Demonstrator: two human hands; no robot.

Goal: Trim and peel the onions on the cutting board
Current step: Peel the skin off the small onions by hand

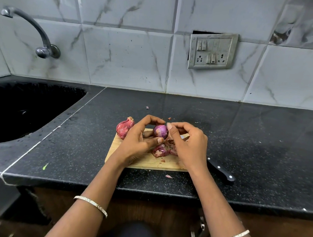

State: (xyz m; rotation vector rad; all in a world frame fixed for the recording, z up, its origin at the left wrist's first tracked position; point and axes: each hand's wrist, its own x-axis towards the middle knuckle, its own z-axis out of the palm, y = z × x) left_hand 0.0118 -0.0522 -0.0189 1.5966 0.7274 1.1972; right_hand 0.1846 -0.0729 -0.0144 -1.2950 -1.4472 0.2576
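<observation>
A glossy purple onion (160,131) is held just above the wooden cutting board (146,160). My left hand (142,137) grips it from the left, thumb below and fingers arched over the top. My right hand (189,141) curls in from the right, its fingertips at the onion's top edge. An unpeeled red onion (124,128) rests at the board's far left corner. A pile of torn onion skins (162,150) lies on the board under my hands.
A black-handled knife (221,171) lies on the dark counter right of the board, blade hidden by my right hand. A black sink (22,109) is at the left with a tap (38,34) above it. Skin scraps (168,176) dot the counter.
</observation>
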